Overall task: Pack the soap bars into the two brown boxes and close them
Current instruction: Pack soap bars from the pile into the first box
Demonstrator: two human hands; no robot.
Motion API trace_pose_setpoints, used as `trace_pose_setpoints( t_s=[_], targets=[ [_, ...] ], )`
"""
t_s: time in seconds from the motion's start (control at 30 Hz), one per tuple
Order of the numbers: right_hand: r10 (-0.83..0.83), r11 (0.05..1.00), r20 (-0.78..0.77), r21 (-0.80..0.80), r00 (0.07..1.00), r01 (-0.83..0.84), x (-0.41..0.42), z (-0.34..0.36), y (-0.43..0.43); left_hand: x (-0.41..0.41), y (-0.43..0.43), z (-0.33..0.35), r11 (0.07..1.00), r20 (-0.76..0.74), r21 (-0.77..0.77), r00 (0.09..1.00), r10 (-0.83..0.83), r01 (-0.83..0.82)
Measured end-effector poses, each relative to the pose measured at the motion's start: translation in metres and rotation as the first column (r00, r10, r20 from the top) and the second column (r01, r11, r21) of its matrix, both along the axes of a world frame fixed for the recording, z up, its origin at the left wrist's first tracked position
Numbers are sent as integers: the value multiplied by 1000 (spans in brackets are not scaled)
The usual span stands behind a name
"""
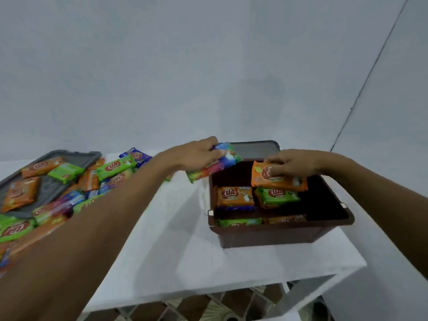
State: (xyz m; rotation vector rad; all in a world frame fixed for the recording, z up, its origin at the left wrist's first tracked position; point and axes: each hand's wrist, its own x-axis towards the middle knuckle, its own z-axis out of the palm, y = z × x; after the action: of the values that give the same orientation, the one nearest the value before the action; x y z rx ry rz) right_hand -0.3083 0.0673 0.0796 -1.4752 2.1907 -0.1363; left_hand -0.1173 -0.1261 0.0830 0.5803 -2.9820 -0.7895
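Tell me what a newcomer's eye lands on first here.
Two hands meet over the open brown box at right: the right hand grips an orange soap bar above packed bars, the left hand holds a blue-wrapped bar at its far-left rim. A bright heap of soap bars sprawls at left.

One brown box (273, 237); two grey lids: left lid (49, 191), back lid (254, 148); two hands: left hand (196, 156), right hand (294, 164); four soap bars (235, 196) showing inside the box; two held: orange bar (278, 181), blue bar (225, 156); loose pile (115, 166) too jumbled to count

White table (185, 251) against pale wall (208, 66)
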Motion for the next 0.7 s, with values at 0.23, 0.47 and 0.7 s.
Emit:
trace_pose_setpoints(
  t_s=[0.23,0.47,0.7],
  targets=[
    [169,960,-69,238,983,-149,-19,-49,41,-47,75,-38,947,318,-28,901,-294,319],
    [350,922,-292,277,890,-272,-17,-76,55,-46,85,-81,902,553,-166,795,-250,399],
    [362,929,-345,214,866,-303,-17,-79,59,-46,87,-81,908,511,-212,833,-214,363]
  ],
)
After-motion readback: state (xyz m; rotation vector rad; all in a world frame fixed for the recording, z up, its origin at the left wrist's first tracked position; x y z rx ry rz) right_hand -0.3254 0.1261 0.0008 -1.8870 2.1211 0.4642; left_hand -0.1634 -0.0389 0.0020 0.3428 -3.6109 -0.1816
